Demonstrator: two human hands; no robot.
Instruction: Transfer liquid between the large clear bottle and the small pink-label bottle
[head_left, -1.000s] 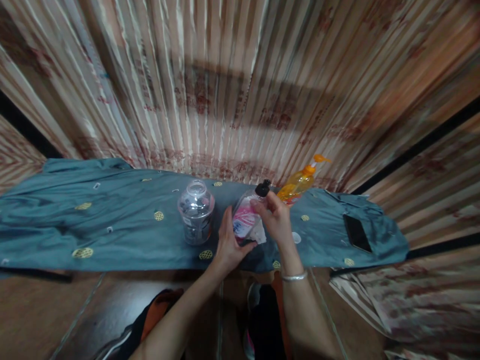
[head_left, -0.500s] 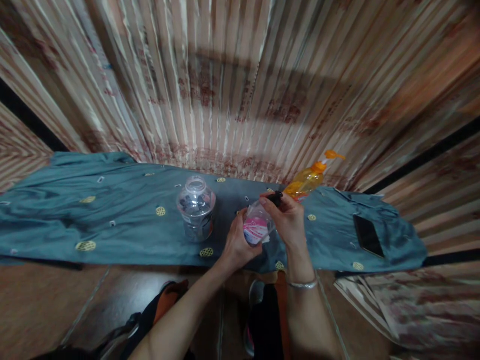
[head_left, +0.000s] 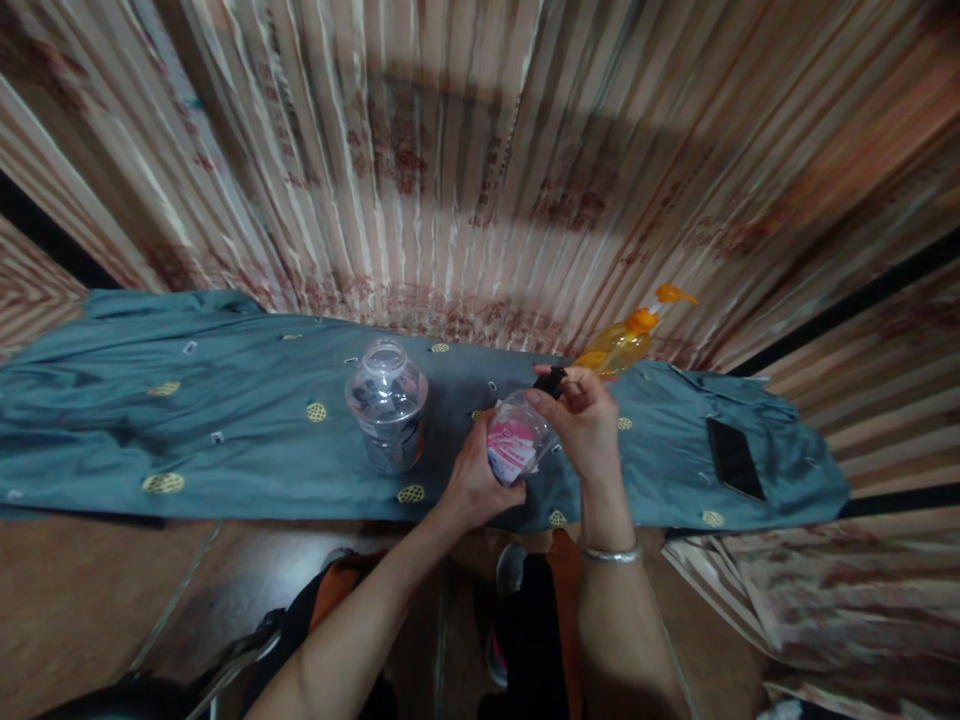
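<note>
Just below frame centre, my bottle point(head_left: 512, 445) looks light, slick; left grip point(head_left: 478, 474) clasps its body, the surest hold, right grip point(head_left: 589, 422) its black cap point(head_left: 553, 380).

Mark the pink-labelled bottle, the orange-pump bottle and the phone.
Pink-labelled bottle point(head_left: 514, 447), head view: on its label.
Orange-pump bottle point(head_left: 624, 344), head view: on its yellow body.
Phone point(head_left: 735, 458), head view: middle of its dark face.

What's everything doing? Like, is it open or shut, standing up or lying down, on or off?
Pink-labelled bottle: tilted, held by the left hand
Black top: gripped by the right hand; loose or tight, can't tell
Clear jar: upright, looks uncapped
Orange pump: fitted on its yellow bottle
Phone: lying flat, looks off
Blue-green cloth: spread out, wrinkled
</note>
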